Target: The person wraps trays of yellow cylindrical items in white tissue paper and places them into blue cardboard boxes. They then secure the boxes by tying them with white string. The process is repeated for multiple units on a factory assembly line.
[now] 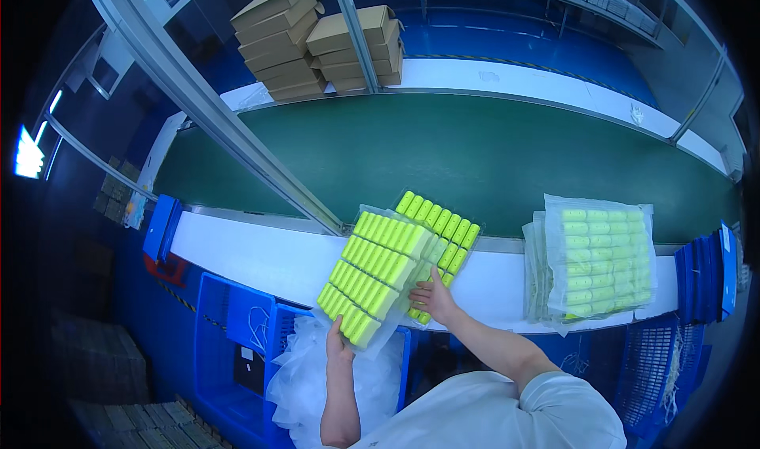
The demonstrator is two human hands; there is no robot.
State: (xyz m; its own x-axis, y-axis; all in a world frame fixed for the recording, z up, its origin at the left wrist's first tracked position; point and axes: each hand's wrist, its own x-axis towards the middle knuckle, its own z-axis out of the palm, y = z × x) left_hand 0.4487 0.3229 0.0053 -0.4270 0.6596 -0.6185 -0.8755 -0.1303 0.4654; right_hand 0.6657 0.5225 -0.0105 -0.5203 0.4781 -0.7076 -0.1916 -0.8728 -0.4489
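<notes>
A tray of yellow-green, rounded block-like pieces in rows is tilted above the front ledge, with a translucent bag around it at least in part. My left hand grips its near lower corner, the thumb showing on top. At the tray's right side, my right hand has its fingers closed on the loose bag edge. Partly hidden behind and to the right lies a second tray of the same yellow-green pieces, with no bag visible over it.
Bagged trays are stacked on the white ledge to the right. A blue bin of white translucent bags stands below my left arm. Behind runs a green conveyor belt, a slanting metal post crossing it. Cardboard boxes are piled beyond.
</notes>
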